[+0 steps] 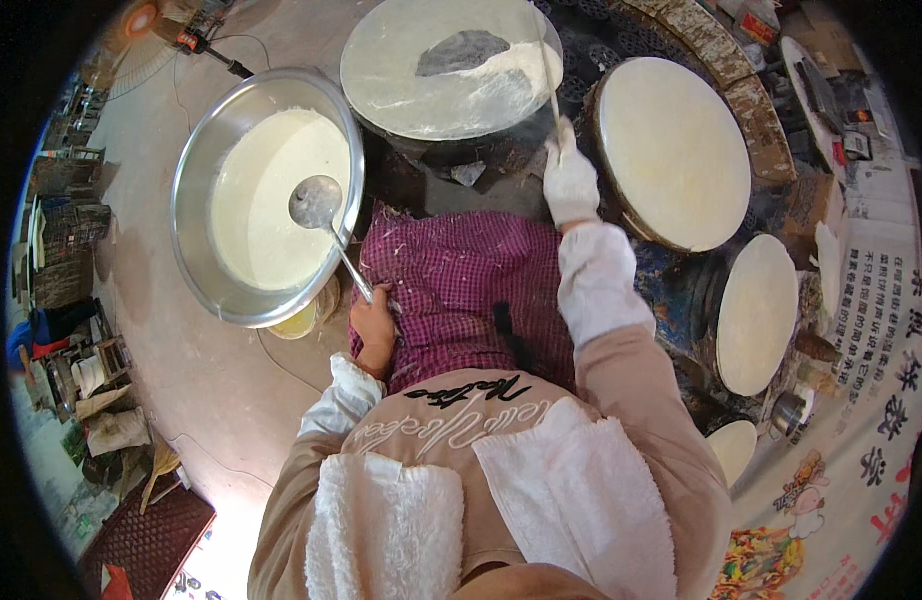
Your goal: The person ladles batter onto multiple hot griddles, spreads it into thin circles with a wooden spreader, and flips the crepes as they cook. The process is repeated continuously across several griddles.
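My bare left hand [373,326] grips the handle of a metal ladle [316,202], whose bowl is over pale batter [273,210] in a wide steel basin [194,247]. A white glove covers my right hand [571,180], closed around a thin stick-like tool [545,64] that reaches across the right side of a round griddle [401,82]. Batter thinly coats much of that griddle; a dark patch shows near its middle, with thicker, whiter batter beside it. To the right, a second round griddle [674,154] carries an even pale layer. Whether the tool's far end has a blade is not visible.
More pale-covered round griddles [758,315] curve down the right side, beside a metal pot [787,412] and a printed banner [828,465]. Brickwork [761,127] edges the stove at upper right. A yellowish container [296,322] stands under the basin's edge. A fan [139,45] is at upper left.
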The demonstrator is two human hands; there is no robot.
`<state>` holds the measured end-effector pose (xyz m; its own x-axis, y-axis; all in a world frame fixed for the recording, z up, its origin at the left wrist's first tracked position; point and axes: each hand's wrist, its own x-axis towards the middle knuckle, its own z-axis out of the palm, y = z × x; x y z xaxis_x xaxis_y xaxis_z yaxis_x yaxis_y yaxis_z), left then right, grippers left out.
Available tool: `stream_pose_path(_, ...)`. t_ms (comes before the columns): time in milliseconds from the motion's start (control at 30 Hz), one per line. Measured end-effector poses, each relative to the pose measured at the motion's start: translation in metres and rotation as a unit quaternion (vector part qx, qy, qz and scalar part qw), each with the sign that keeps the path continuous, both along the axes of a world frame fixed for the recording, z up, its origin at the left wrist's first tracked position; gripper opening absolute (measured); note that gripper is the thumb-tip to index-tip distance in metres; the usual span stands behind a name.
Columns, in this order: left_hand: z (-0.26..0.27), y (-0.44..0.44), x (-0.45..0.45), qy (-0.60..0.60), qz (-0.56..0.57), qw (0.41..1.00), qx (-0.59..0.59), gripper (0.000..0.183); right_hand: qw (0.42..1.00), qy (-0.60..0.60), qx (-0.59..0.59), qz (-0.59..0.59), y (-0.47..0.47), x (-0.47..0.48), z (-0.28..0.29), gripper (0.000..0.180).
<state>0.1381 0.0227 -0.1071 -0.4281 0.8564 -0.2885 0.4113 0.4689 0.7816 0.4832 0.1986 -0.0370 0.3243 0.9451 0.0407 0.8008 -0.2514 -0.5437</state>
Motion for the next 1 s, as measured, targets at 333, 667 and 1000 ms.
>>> stream_pose_path(333, -0.014, 0.002, -0.003, -0.025, 0.028, 0.999, 0.019, 0.032, 0.97, 0.234, -0.05, -0.035, 0.097, 0.004, 0.025, 0.045)
stream_pose_path(667, -0.009, 0.002, -0.001, -0.052, 0.019, 0.997, 0.05, 0.031, 0.991, 0.125, 0.05, 0.011, 0.015, 0.001, 0.024, 0.052)
stream_pose_path(1000, 0.007, 0.009, -0.002, -0.059, 0.015, 0.998, -0.004, 0.032, 0.993, 0.117, -0.015, 0.007, 0.012, -0.078, -0.003, 0.051)
